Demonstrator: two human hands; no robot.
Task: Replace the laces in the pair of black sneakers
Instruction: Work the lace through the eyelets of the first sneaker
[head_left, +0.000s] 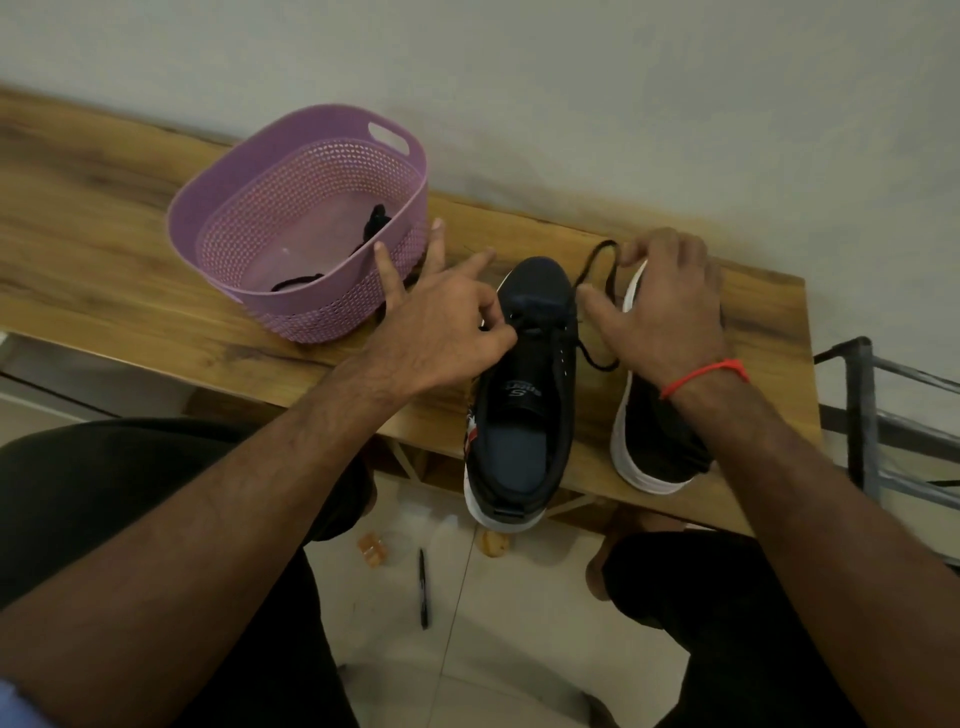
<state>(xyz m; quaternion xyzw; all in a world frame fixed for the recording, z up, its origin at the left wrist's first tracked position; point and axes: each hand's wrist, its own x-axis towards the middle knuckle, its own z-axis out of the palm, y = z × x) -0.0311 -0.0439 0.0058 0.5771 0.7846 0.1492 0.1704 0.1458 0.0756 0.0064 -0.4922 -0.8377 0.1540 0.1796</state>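
**Lacing in progress on the left-hand sneaker**

I see two black sneakers with white soles on a wooden bench, toes toward the wall. The nearer sneaker stands upright between the two hands, its heel overhanging the bench's front edge. The second sneaker lies just beside it on the right, largely covered by the right forearm.

The left hand sits at the sneaker's left flank near the toe-end eyelets. Thumb and one finger are pinched together at the eyelet row — I take it they grip the lace there, though the lace end itself is hidden; the remaining fingers are splayed straight toward the basket.

The right hand rests over the second sneaker's toe, a red thread at the wrist. Its fingertips pinch a black lace, which loops up from the nearer sneaker's toe, passes through that pinch, and trails back down between the two shoes.

A lilac perforated basket stands on the bench, left of the sneakers, with more black lace lying inside. On the tiled floor below lies a black pen.
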